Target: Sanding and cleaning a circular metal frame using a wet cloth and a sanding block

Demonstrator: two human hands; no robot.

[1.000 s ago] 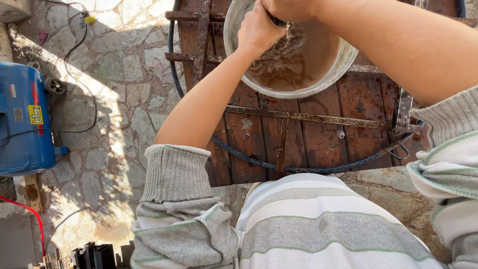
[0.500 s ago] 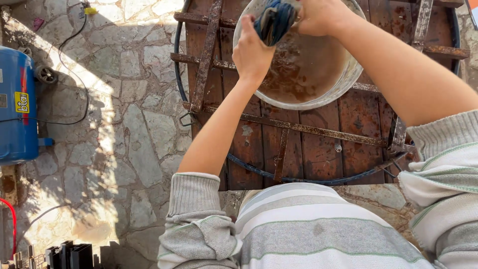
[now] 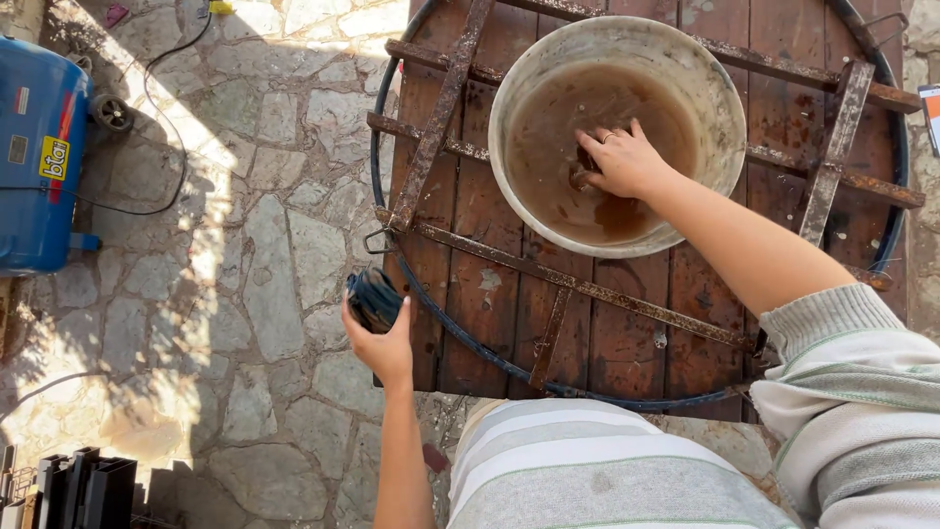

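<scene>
Blue machine on wheels (image 3: 39, 157), left edge of frame, set on stone paving (image 3: 245, 323). Black cable (image 3: 162, 137) trailed across the paving, upper left. Dark metal profiles (image 3: 83, 490) stacked at lower left corner. Small yellow object (image 3: 222, 7) seen at top edge.

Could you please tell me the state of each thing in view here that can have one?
Bucket: upright, holding murky brown water.
Right hand: open, fingers in the water.
Left hand: closed around a dark cloth.
Cloth: bunched up, held clear of the bucket.
Round frame: rusty, lying flat on the boards.
Blue machine: on the paving, cable attached.
</scene>
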